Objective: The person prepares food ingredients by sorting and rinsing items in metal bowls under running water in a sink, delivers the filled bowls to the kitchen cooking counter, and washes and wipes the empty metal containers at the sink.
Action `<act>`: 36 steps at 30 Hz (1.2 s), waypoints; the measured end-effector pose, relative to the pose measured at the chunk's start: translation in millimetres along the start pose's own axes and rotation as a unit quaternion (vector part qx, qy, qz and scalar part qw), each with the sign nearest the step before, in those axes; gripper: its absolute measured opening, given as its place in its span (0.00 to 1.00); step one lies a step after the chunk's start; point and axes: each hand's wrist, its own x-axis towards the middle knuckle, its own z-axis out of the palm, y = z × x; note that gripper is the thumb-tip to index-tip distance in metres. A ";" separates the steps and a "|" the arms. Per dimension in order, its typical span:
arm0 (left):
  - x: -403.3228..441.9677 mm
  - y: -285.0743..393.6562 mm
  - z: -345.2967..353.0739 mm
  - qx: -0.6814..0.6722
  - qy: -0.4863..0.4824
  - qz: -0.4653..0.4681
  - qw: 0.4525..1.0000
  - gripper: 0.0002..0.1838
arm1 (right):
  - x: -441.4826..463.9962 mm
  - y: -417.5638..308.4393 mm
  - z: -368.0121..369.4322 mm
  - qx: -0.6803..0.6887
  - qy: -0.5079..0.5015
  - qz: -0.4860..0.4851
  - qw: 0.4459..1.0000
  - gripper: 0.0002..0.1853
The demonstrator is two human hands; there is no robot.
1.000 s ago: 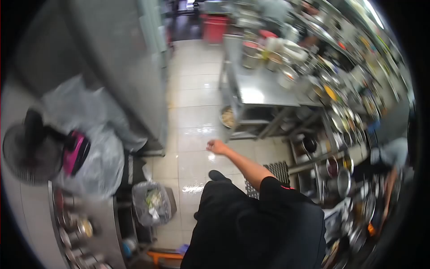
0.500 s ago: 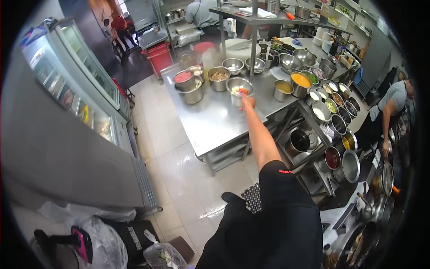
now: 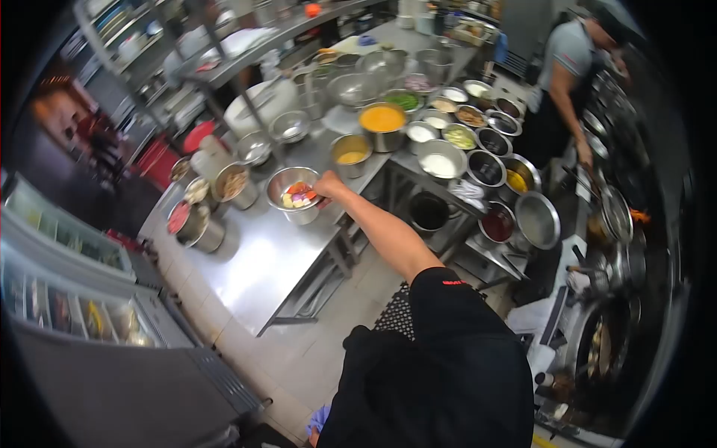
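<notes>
Now the right hand [image 3: 329, 184] looks closed on the side of a metal bowl [image 3: 299, 217] of chopped red, yellow and purple pieces [image 3: 299, 196], whereas a second ago it was over the floor [image 3: 287, 366], away from the tabletop [image 3: 231, 272]. Half a second ago it had already reached this rim, so the contact looks established, which I judge puts the bowl under the person's control. It stands near the tabletop's edge, between a pot of brownish pieces [image 3: 246, 196] and one of yellow liquid [image 3: 354, 170]; whether its base is lifted I cannot tell. Since the last frame the view has swung, putting the bowl further left. The left hand [image 3: 314, 437], mostly cut off below, is beside a blue-violet cloth [image 3: 319, 419]; its grip cannot be told.
</notes>
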 end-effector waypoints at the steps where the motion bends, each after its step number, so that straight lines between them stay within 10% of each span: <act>1: 7.1 4.0 6.8 0.023 -0.019 0.006 1.000 0.25 | -18.2 -8.9 -30.8 -0.007 -0.005 -0.002 1.000 0.10; 17: 43.5 66.6 185.9 0.290 -0.198 0.000 0.936 0.25 | -90.7 -74.9 -527.4 0.099 0.377 -0.071 0.918 0.13; 36: 87.6 272.7 526.8 0.291 -0.075 -0.051 0.952 0.25 | 379.3 -142.9 -785.3 0.283 0.561 -0.049 0.776 0.10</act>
